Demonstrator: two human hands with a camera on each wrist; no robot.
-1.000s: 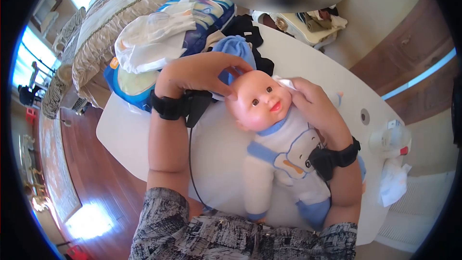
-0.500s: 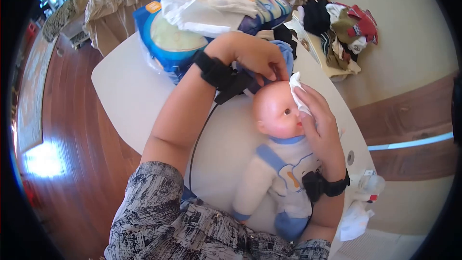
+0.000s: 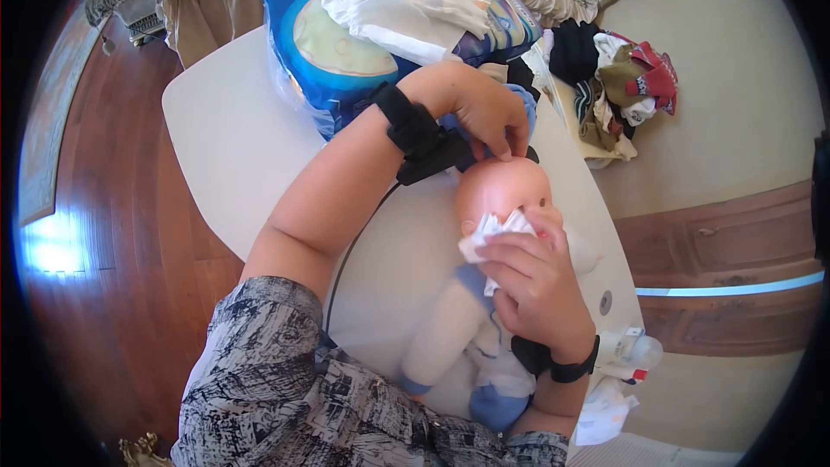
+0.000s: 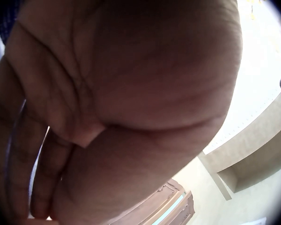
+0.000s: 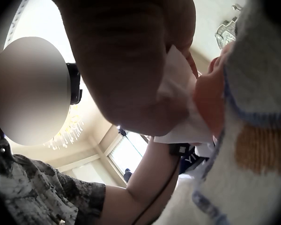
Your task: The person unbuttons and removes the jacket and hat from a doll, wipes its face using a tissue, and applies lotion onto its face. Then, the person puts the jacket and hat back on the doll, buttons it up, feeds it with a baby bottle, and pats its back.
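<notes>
A doll (image 3: 500, 186) in a white and blue outfit lies face up on the white table (image 3: 233, 147). Its head top is touched by the fingertips of the left hand (image 3: 484, 108), whose fingers bend downward. Over the doll's cheek and chin, the right hand (image 3: 540, 281) pinches a crumpled white wipe (image 3: 497, 233). In the right wrist view the wipe (image 5: 178, 93) hangs from the right hand (image 5: 126, 70), beside the doll's clothing (image 5: 262, 140). The left wrist view is filled by the left palm (image 4: 131, 84); the doll cannot be made out there.
Behind the left forearm lies a blue diaper pack (image 3: 346, 43) with a white diaper (image 3: 406, 0) on top. Dark and blue cloths lie behind the left hand. At right are a clear bottle (image 3: 644, 352), white paper (image 3: 605, 415) and a heap of clothes (image 3: 618, 78).
The right hand, holding the wipe, has moved from the far side of the doll's face across to its near cheek and chin. The left hand stays at the head's top. The head view has turned.
</notes>
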